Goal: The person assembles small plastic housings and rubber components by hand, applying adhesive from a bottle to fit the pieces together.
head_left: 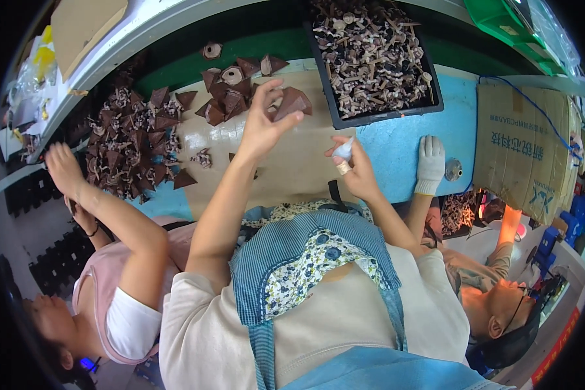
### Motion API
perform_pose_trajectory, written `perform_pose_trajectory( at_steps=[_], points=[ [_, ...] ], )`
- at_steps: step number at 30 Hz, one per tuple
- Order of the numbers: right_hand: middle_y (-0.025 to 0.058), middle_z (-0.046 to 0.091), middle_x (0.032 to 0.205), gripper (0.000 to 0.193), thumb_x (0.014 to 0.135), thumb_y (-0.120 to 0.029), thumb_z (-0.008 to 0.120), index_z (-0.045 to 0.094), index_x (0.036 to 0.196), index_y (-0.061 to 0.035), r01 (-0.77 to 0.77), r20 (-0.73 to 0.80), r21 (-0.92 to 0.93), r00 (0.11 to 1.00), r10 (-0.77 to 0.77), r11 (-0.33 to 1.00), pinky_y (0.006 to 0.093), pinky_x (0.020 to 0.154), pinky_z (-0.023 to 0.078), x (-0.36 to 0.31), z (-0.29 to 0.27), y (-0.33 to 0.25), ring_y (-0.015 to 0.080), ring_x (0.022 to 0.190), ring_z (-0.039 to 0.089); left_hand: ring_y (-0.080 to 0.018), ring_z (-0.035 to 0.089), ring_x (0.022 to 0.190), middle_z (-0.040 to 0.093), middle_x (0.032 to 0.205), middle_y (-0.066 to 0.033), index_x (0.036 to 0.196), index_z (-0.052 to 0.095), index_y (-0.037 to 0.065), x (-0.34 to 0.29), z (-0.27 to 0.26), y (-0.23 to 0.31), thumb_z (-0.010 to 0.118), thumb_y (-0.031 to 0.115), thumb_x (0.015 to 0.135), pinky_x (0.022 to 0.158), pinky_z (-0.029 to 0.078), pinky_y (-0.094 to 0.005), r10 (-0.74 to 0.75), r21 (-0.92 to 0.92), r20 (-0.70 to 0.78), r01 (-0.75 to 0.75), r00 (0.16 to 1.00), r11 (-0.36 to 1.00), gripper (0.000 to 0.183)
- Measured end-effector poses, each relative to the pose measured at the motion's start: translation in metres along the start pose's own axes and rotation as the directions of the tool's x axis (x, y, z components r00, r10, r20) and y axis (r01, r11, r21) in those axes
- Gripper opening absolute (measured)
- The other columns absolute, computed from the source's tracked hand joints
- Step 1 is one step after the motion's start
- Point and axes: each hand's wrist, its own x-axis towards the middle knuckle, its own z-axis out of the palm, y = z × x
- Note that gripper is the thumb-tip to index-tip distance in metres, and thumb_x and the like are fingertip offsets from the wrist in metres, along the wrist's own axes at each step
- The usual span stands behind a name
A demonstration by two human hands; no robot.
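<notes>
Spreading finger and thumb apart, the person's left hand (264, 125) reaches over the table (459, 107), its grip curved around the near side of a matte brown, flat-faceted piece (296, 102); whether they pinch it I cannot tell. The right hand (359, 171) is half curled, lower down, with a pointed whitish cover (344, 151) and a beige wrapping (342, 168) on its digits; I cannot make out anything in its grip. Beneath both lies a smooth tan sheet (208, 140).

Just beyond the left hand sits a cluster of angular brown pieces (234, 101), some hollow with pale rims. Farther left spreads a rough heap of brown pointed pieces and knobbly pinkish bits (133, 140).

Ahead of the right hand, a black rectangular tray (390, 117) brims with small pinkish, brown and black scraps (374, 62). A co-worker's white-gloved hand (430, 162) rests near a brown cardboard box (513, 146).

Both forearms rise from below, the left stretched farther forward.
</notes>
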Motion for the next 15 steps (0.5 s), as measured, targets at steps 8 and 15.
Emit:
perform_pose_trajectory(
  at_steps=[8,15],
  points=[
    [0.0059,0.053,0.092,0.049,0.089,-0.025,0.058,0.039,0.127,-0.0002,0.094,0.054,0.514,0.989,-0.141,0.853,0.032,0.081,0.045,0.006,-0.002,-0.107,0.0172,0.087,0.058,-0.0233,0.048,0.115,0.045,0.126,-0.0188,0.128,0.031,0.007,-0.057,0.001,0.049,0.068,0.01,0.078,0.093,0.041,-0.0343,0.175,-0.711,0.285,0.085,0.942,0.698,0.062],
    [0.0076,0.057,0.104,0.05,0.079,-0.007,0.07,0.046,0.122,-0.001,0.099,0.001,0.309,0.995,-0.105,0.946,0.0248,0.076,0.044,-0.009,-0.029,-0.149,0.0146,0.088,0.057,-0.015,0.049,0.107,0.05,0.113,-0.0081,0.13,0.027,0.003,-0.082,0.002,0.072,0.071,0.008,0.074,0.094,0.039,-0.0284,0.157,-0.511,0.239,-0.013,0.958,0.859,0.071]
  ],
)
